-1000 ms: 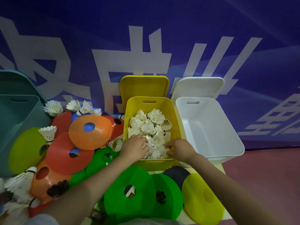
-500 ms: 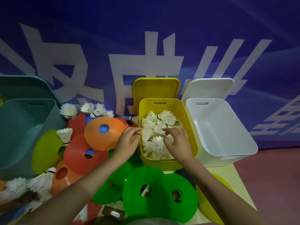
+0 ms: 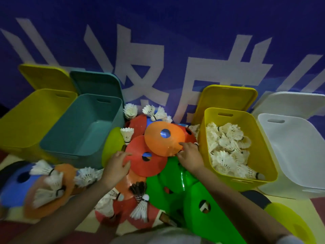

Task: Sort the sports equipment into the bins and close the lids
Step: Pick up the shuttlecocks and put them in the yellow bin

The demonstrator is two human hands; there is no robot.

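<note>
Between the bins, right hand [image 3: 189, 156] pinching the near rim of the orange cone [image 3: 164, 140] (thumb below); left hand [image 3: 117, 166] spread flat on the red cone [image 3: 140, 161], just left.

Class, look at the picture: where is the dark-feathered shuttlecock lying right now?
In the head view, the dark-feathered shuttlecock lies low at centre on an orange cone disc, between the person's forearms and just left of the green discs.

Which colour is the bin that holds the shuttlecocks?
Yellow. The bin with the shuttlecocks shows in the head view, right of centre.
</note>
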